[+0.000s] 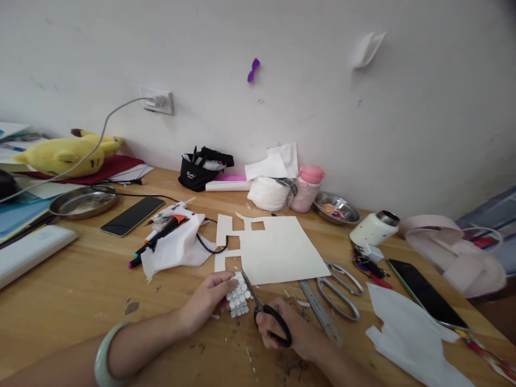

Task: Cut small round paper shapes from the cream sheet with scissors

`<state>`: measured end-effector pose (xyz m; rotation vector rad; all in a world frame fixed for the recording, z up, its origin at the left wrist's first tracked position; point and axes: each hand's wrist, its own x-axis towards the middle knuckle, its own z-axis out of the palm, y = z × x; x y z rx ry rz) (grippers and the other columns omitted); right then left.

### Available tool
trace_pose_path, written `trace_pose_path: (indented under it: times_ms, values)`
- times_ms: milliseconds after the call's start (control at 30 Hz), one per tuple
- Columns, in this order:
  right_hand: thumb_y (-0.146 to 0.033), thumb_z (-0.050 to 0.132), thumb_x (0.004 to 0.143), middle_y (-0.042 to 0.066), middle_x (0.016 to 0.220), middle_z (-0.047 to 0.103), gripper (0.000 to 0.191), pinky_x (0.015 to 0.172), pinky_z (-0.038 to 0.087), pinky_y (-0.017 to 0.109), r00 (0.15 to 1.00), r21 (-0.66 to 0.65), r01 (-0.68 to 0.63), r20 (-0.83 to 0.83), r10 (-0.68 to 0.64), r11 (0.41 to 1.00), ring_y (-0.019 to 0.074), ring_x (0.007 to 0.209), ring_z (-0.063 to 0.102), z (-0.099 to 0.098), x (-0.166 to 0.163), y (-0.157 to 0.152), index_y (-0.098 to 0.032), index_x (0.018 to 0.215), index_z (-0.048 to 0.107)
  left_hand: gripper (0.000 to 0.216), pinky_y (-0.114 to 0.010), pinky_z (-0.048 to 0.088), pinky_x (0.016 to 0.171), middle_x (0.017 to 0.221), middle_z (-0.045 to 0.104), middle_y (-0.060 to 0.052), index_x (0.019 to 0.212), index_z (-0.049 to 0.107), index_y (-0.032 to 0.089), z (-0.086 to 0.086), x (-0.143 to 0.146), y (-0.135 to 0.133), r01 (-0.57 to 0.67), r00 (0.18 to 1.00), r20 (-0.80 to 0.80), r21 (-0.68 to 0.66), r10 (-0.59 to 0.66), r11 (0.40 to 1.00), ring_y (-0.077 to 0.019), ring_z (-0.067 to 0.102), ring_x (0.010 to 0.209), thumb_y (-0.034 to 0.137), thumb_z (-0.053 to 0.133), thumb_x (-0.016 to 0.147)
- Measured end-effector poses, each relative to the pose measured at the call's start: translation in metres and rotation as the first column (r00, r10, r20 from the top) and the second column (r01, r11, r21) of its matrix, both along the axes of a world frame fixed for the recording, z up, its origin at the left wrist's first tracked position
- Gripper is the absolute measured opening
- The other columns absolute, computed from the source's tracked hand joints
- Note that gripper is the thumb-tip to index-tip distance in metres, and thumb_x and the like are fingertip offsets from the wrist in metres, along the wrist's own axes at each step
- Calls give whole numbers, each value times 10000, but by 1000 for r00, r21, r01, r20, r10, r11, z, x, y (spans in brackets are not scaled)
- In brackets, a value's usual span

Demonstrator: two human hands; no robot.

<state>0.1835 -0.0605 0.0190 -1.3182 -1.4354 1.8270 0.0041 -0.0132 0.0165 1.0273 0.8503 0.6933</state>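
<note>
We hold a small patterned piece [238, 297] in our left hand [209, 301], pinched between thumb and fingertips near the front middle of the worktop [80, 279]. It is a pale scrap covered in small rounded scale-like shapes, and it sits just in front of the big cream sheet [278, 250], which already has square notches cut out of its left edge.

Our right hand [290, 330] is closed through the black handles of the scissors [262, 309]. The blades run up and to the left from that hand, their tip lying at the upper right edge of the piece, touching or all but touching it. So the piece lies directly left of the blades, and the scissors' long axis slants from lower right to upper left along the piece's right side. How far the blades gape we cannot tell; they look nearly together.

The left hand is the one on the piece, and the right hand sits just beside it, the two hands close together.

Just right of the scissors lie a steel ruler [320, 312] and a second, all-metal pair of shears [341, 290]. A white offcut [407, 333] lies further right, beside a dark phone [427, 293]. Bits of paper litter the wood beneath our hands.
</note>
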Motion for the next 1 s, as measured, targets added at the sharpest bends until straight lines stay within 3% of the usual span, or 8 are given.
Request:
trace_pose_path:
  times_ms: [267, 433, 1000]
  values:
    - [-644, 505, 643, -20, 451, 446, 514, 346, 194, 173, 990, -20, -138, -30, 137, 990, 32, 360, 334, 2, 5, 3, -141, 558, 445, 359, -177, 226, 421, 532, 464, 29, 636, 544, 128, -6, -6, 1, 111, 991, -76, 48, -108, 993, -65, 345, 458, 477, 560, 716]
    - [-636, 505, 624, -24, 448, 440, 504, 358, 200, 179, 990, -22, -143, -2, 143, 989, 32, 362, 322, 10, 1, 3, -147, 526, 435, 365, -185, 208, 409, 513, 445, 35, 610, 532, 136, -2, -6, 1, 123, 984, -140, 55, -114, 991, -71, 335, 453, 488, 571, 696]
    - [-613, 513, 637, -18, 482, 441, 482, 452, 258, 206, 993, 7, -103, 56, 102, 995, 57, 431, 368, 8, 1, 3, -156, 527, 409, 366, -185, 229, 419, 505, 457, 36, 584, 517, 135, -1, -4, 1, 82, 996, -29, 18, -82, 996, -63, 337, 442, 481, 609, 664]
